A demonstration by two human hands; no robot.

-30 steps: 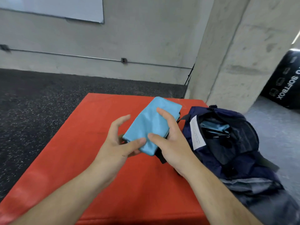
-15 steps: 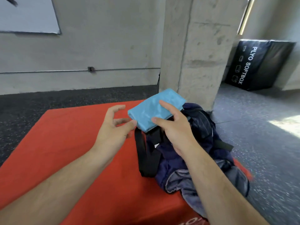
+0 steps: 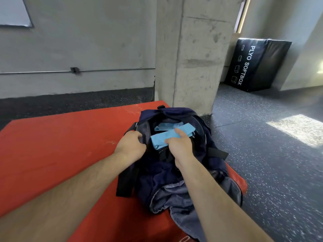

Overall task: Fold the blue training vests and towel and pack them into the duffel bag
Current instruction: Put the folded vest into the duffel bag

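Going big to small from my remote seat. The dark speckled floor (image 3: 262,172) and grey concrete wall (image 3: 87,49) fill most of the view, with a chunky concrete pillar (image 3: 192,58) straight ahead. There's a whiteboard (image 3: 12,11) up in the left corner. A black plyo softbox (image 3: 257,63) leans in the far right corner, well apart from everything else.

The red mat (image 3: 61,145) takes up the lower left, and the navy duffel bag (image 3: 206,145) sits on its right side, close to the pillar. Its mouth is open and facing up. A black strap (image 3: 125,182) hangs down its left side, and some grey fabric (image 3: 174,198) is bunched up at the near end.

The left hand (image 3: 130,145) is curled around the left rim of the bag's opening, gripping it. The right hand (image 3: 180,145) is pinching the folded blue cloth (image 3: 162,138), with the thumb on top. The cloth is lying across the mouth of the bag, partly inside. Honestly can't tell if it's the towel or one of the vests.

Just behind it there's more crumpled blue fabric (image 3: 164,126) deeper in the bag.
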